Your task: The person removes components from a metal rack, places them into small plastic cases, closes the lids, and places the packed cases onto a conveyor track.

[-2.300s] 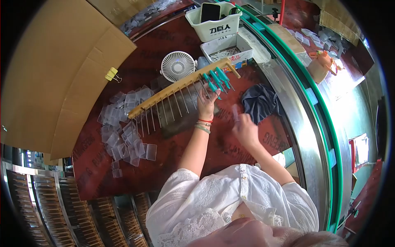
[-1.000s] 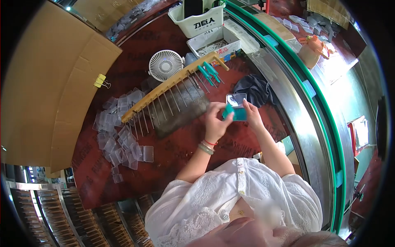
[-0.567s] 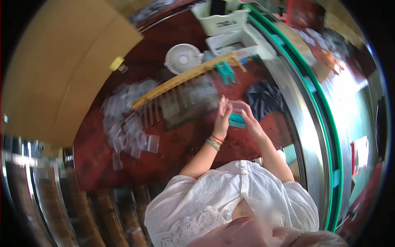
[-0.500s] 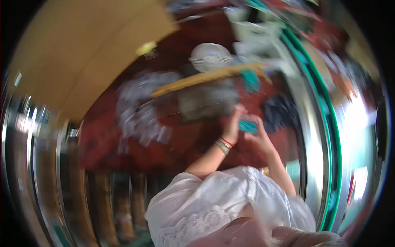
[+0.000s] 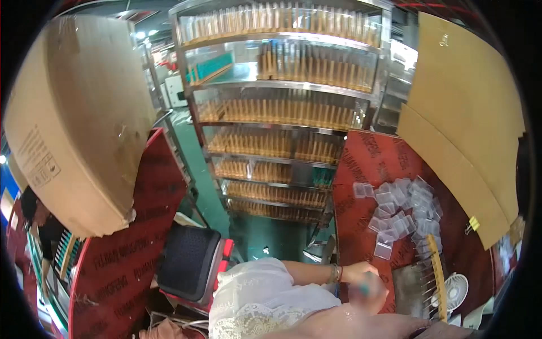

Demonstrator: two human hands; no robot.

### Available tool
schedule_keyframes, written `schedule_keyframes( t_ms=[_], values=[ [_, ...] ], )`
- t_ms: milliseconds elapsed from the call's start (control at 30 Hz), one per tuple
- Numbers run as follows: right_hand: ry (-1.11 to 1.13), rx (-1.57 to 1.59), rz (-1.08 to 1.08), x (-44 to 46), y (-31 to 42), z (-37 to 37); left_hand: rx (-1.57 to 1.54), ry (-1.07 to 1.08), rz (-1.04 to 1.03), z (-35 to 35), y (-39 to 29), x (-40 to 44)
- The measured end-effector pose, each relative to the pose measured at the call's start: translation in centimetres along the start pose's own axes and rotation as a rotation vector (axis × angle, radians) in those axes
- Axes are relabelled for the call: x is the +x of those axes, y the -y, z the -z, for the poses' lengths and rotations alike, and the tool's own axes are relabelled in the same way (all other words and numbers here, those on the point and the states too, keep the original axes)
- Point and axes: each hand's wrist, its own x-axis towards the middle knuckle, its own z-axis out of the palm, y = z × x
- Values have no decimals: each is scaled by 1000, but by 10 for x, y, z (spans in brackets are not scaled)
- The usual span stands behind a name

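Observation:
My left hand (image 5: 359, 273), with bracelets at its wrist, is at the lower right beside the red table. Its fingers are closed around a small teal piece (image 5: 365, 289), badly blurred, so its kind does not show. A hazy smear covers that spot, and my right hand cannot be made out there. Just beyond lies a grey mat (image 5: 407, 289) on the red tabletop (image 5: 361, 164). A wooden strip with a row of thin pins (image 5: 436, 271) stands at the mat's far side. Several clear plastic square cases (image 5: 395, 209) lie in a loose pile further up the table.
Ahead stands a metal rack (image 5: 276, 85) with several shelves of wooden-edged strips. A large carton (image 5: 90, 118) rests on another red table at left. A black-cushioned chair (image 5: 189, 263) is close by. Cardboard sheets (image 5: 463, 124) and a white fan (image 5: 453, 291) are at right.
My view has swung left from the table to the rack and aisle, so the table is now at the right. The teal piece is still at my left hand; my right hand no longer shows clearly.

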Motion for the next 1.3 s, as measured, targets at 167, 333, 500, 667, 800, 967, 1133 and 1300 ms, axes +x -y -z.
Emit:
schedule_keyframes(
  t_ms=[167,333,500,667,800,967,1133,1300],
  values=[
    [70,-229,163,9,22,-49,121,-233,112,25,-9,-31],
    [40,305,-143,9,16,-59,-869,-98,535,48,-15,-44],
    [81,140,-29,3,27,-59,-810,-42,453,44,13,-52],
    [27,327,-85,-5,7,-58,-966,-251,527,25,33,-49],
    [3,348,-118,-5,-8,-64,-1053,-272,627,20,35,-48],
    [-154,198,-133,-4,-6,-70,-751,-388,688,4,62,-48],
    [-401,-30,-125,8,-54,13,-312,-356,593,11,45,-37],
    [-455,204,-271,-17,0,25,-343,-166,552,8,43,-31]
  ],
)
